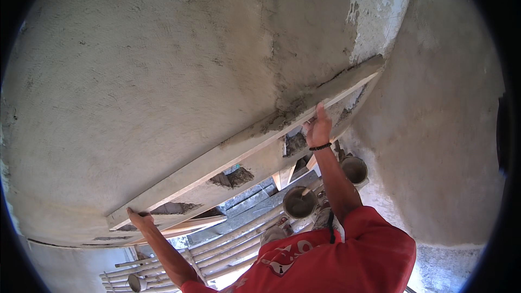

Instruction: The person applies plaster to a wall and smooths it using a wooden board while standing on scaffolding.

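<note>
A long, pale straightedge (228, 153) lies diagonally against the curved, rough plastered wall (141, 76), with grey mortar along part of its upper edge. My left hand (140, 219) grips it near its lower-left end. Higher up toward the right, my right hand (319, 127), with a dark bead bracelet at the wrist, holds the same board by its lower edge. Just below the board are several rough recesses (232, 176) in the wall.
Below me, two buckets (299, 202) (354, 169) of grey material stand near my feet. A slatted pole platform (222, 252) spans underneath, with a small container (137, 282) at lower left and gaps beside it. A second plastered wall (434, 130) rises at right.
</note>
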Demonstrator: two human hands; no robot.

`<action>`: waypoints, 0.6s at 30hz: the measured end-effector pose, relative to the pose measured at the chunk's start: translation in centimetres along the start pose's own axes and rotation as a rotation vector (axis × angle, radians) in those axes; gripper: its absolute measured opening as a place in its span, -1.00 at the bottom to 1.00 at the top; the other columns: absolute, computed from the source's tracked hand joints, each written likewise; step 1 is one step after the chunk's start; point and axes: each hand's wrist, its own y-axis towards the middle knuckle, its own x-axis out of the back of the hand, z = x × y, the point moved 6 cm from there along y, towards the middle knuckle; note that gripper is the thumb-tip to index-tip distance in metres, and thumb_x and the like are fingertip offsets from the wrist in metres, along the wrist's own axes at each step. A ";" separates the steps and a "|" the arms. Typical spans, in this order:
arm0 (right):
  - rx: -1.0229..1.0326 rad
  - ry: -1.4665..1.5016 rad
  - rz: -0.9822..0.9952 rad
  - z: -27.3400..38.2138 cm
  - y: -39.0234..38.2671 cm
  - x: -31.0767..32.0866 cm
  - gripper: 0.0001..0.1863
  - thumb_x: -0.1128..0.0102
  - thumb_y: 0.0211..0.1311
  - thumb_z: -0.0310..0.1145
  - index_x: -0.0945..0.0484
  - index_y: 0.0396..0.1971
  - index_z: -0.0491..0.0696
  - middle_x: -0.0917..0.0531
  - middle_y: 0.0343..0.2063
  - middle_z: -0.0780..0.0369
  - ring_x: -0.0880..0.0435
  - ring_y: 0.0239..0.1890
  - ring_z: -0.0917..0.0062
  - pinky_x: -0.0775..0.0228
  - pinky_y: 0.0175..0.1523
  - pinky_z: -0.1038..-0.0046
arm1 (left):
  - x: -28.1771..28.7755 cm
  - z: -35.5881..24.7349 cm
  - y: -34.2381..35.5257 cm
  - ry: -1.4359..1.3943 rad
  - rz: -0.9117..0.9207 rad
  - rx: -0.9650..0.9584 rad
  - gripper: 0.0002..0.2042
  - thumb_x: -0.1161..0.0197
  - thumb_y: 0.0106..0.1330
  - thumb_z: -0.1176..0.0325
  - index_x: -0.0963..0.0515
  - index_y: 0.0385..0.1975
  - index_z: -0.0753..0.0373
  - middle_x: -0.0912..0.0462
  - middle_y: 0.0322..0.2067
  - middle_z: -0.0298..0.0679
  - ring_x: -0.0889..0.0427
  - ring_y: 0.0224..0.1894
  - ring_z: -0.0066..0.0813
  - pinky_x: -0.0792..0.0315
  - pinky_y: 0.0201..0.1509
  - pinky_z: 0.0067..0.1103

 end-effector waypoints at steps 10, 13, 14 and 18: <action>0.292 -0.183 -0.018 14.2 5.0 -6.7 -0.59 -0.18 0.22 0.01 -0.47 -0.31 -0.08 -0.57 -0.48 0.30 -0.53 -0.57 0.64 -0.37 -0.58 0.61 | -8.3 -3.1 -10.8 -0.092 0.126 0.049 -0.65 -0.03 0.39 0.13 -0.43 0.00 0.25 -0.57 -0.06 -0.22 -0.58 -0.07 -0.34 -0.52 -0.06 -0.43; 0.325 -0.190 0.011 16.9 6.0 -8.4 -0.64 -0.14 0.26 -0.04 -0.49 -0.32 -0.08 -0.59 -0.51 0.31 -0.50 -0.58 0.64 -0.27 -0.58 0.57 | -9.7 -4.6 -13.4 -0.111 0.140 0.076 -0.68 -0.01 0.39 0.16 -0.43 -0.03 0.24 -0.58 -0.08 -0.20 -0.57 -0.05 -0.30 -0.52 -0.05 -0.39; 0.334 -0.200 0.020 17.8 6.4 -8.5 -0.67 -0.12 0.28 -0.07 -0.50 -0.32 -0.07 -0.59 -0.51 0.32 -0.50 -0.58 0.63 -0.23 -0.57 0.55 | -10.4 -4.8 -14.2 -0.116 0.191 0.090 -0.68 0.00 0.40 0.17 -0.42 -0.02 0.25 -0.56 -0.07 -0.19 -0.57 -0.04 -0.29 -0.52 -0.04 -0.38; 0.325 -0.187 0.075 21.2 8.9 -9.5 -0.64 -0.12 0.29 -0.08 -0.50 -0.23 -0.12 -0.63 -0.40 0.25 -0.58 -0.47 0.57 -0.30 -0.53 0.53 | -12.5 -5.6 -16.9 -0.130 0.403 0.125 -0.68 0.04 0.42 0.20 -0.38 -0.01 0.30 -0.52 -0.02 -0.12 -0.54 0.00 -0.26 -0.52 0.00 -0.36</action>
